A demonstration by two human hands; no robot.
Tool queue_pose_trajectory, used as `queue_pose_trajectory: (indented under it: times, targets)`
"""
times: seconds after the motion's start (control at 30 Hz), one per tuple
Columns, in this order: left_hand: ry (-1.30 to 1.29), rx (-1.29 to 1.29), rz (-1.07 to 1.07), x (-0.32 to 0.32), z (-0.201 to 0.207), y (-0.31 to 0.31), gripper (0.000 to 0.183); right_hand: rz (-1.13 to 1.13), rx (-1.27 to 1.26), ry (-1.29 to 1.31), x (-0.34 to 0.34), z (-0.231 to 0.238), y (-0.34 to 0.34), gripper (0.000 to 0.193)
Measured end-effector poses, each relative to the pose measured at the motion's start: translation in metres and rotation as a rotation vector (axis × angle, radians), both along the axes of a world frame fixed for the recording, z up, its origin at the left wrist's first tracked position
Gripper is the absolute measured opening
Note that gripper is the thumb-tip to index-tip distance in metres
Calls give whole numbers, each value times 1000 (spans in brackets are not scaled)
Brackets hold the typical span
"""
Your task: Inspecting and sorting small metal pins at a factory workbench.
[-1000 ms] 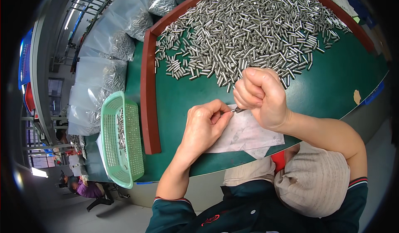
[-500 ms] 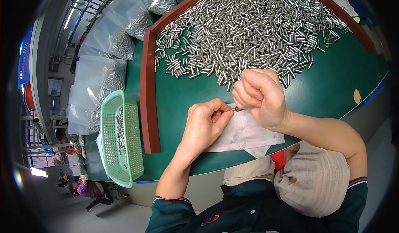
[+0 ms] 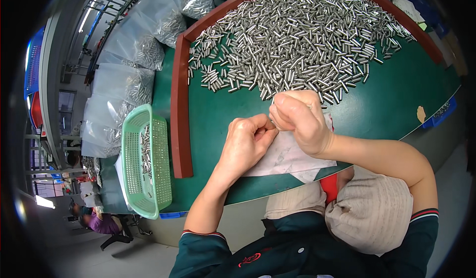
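Over the green table, my two hands meet close together in front of a wide heap of short silvery metal pins (image 3: 297,40). Thumb and forefinger of my left hand (image 3: 247,141) pinch a small metal pin, now mostly hidden where the hands meet. My right hand (image 3: 303,123) is curled into a fist against the left fingertips; whatever lies inside it is covered by the fingers. A stained whitish cloth (image 3: 292,156) lies on the table beneath both hands.
Reddish-brown rails (image 3: 181,109) border the heap. Left of them stands a light green perforated basket (image 3: 161,169) with some pins inside. Clear plastic bags (image 3: 139,87) of pins line the far left. A blue tray (image 3: 441,113) sits by the right edge; a person (image 3: 101,223) is in the left background.
My right fist has moved slightly left and tighter against my left fingertips. The bit of pin that showed between the hands is now mostly covered. The whole view has shifted a little.
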State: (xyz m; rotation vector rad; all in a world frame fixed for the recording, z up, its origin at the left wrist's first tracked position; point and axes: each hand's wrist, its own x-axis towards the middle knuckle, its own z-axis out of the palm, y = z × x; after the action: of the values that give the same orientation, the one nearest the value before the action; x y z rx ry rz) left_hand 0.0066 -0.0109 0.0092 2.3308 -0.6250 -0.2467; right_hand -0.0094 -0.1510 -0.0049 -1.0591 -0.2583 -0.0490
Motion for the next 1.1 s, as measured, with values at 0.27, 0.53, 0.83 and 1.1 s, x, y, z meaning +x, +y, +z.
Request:
queue_pose_trajectory:
  times: [0.27, 0.53, 0.83, 1.1]
  targets:
    - [283, -365, 141, 5, -2, 11, 10, 54, 163, 87, -1, -1, -2, 36]
    - [1075, -1083, 168, 21, -10, 26, 13, 91, 213, 125, 3, 0, -3, 38]
    - [954, -1128, 306, 19, -5, 17, 32, 78, 273, 162, 7, -2, -5, 39]
    - [-253, -195, 139, 17, -16, -1, 7, 59, 297, 180, 8, -4, -5, 39]
